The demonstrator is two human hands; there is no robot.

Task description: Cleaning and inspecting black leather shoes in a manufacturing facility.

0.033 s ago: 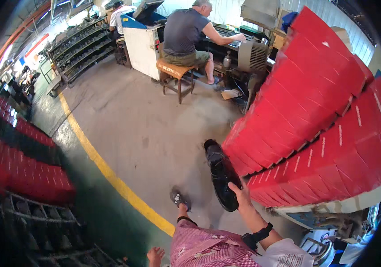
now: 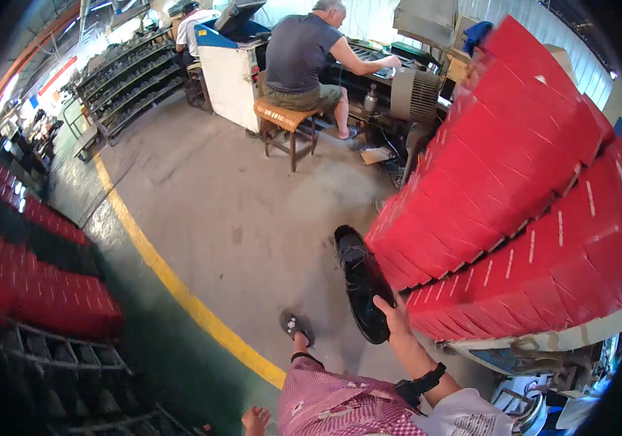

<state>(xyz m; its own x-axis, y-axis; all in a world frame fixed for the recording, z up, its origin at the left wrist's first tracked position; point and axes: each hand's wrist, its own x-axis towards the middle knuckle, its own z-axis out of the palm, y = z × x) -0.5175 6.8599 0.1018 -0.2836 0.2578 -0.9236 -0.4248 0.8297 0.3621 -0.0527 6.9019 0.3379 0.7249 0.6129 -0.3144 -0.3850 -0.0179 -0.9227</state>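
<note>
A black lace-up shoe (image 2: 358,280) is held out in front of me, over the floor and close beside the stacked red boxes. My right hand (image 2: 396,320) is closed around its near end, thumb lying across the top, while the ankle opening points away from me. The underside of the shoe and most of the gripping fingers are hidden. Low at the bottom edge, my left hand (image 2: 255,420) hangs by my side, partly cut off, its fingers loosely apart with nothing seen in them.
Tall stacks of red boxes (image 2: 492,160) rise on a cart at right; more red boxes (image 2: 42,280) stand at left above dark racks (image 2: 63,352). A yellow line (image 2: 173,272) crosses the floor. Ahead, a person (image 2: 303,54) sits on a stool (image 2: 285,116) at machinery.
</note>
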